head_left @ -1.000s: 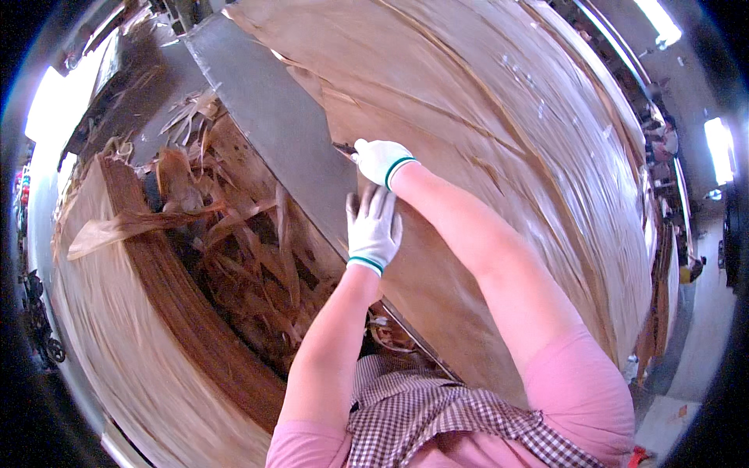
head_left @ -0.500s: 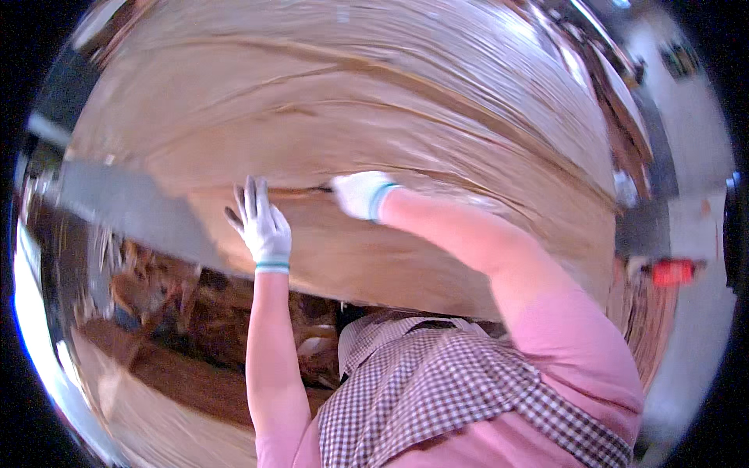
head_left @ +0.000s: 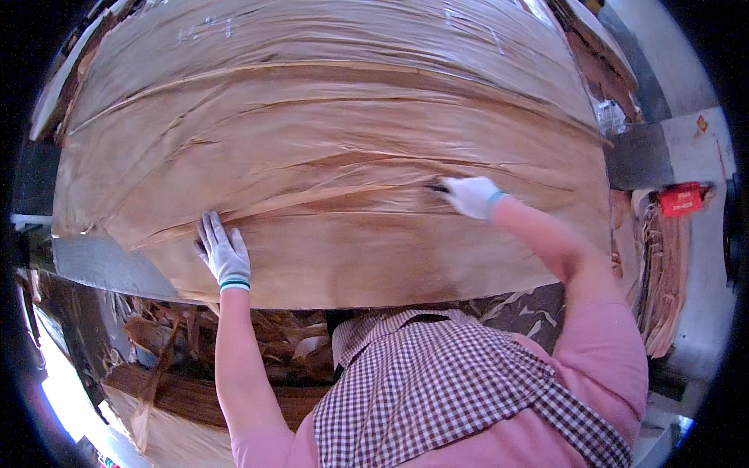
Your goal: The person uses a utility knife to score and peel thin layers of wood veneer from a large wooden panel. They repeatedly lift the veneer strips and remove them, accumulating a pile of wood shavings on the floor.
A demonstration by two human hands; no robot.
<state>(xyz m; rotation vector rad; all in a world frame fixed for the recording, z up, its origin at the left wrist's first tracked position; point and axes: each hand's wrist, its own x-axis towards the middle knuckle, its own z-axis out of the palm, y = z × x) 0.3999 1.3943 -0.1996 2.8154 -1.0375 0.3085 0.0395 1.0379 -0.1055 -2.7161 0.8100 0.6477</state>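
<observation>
Wide, thin brown wood veneer sheets (head_left: 351,257) lie in front of me, rippled and overlapping, with long folds running from side to side. My left hand (head_left: 225,253), in a white glove with a green cuff line, rests on the veneer near its left end, fingers stretched out. Farther right, my gloved right hand (head_left: 470,196) is closed around a small dark tool (head_left: 436,186). Its tip points left and sits at a fold in the veneer; blur hides its exact shape. Past the veneer's left corner a grey surface (head_left: 109,261) shows.
Veneer scraps (head_left: 312,347) lie below the near edge, above a brown stack (head_left: 195,394) at lower left. To the right, hanging or stacked veneer strips (head_left: 667,273) stand beneath a red packet (head_left: 681,200). Clear plastic (head_left: 611,117) sits by the right edge.
My right hand has moved right along the veneer with the dark tool. My left hand still lies on the sheet, now lower in view. The whole view has shifted and turned.
</observation>
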